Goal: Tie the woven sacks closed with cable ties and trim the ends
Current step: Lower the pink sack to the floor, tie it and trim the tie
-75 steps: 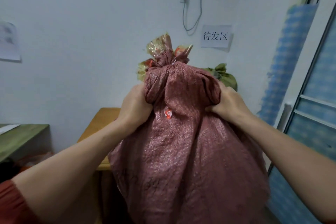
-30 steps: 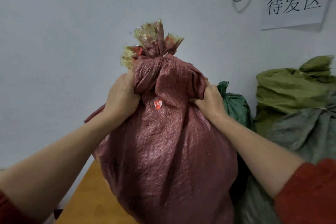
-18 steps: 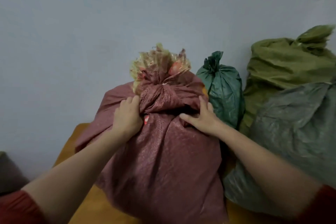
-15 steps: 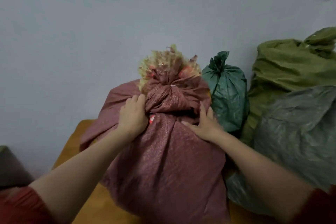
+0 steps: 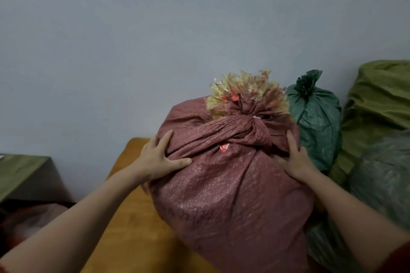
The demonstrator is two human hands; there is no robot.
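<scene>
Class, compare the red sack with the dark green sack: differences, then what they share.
The red sack looks bulkier than the dark green sack. The red sack's neck sprouts yellow film; the dark green sack's shows only green. The left hand and right hand press the red sack; the dark green sack stands behind it. Both stand upright, necks gathered shut.

The counter (image 5: 137, 228) is a yellow-brown wooden top with a rounded far left corner, and its far edge runs along the pale wall (image 5: 133, 51). A red woven sack (image 5: 233, 201) stands upright on it, taking up the right part, with its neck gathered and tied on top. The wood shows along the left edge. A dark green sack (image 5: 317, 122) stands touching the red one toward the far right; I cannot tell whether it rests on the counter.
</scene>
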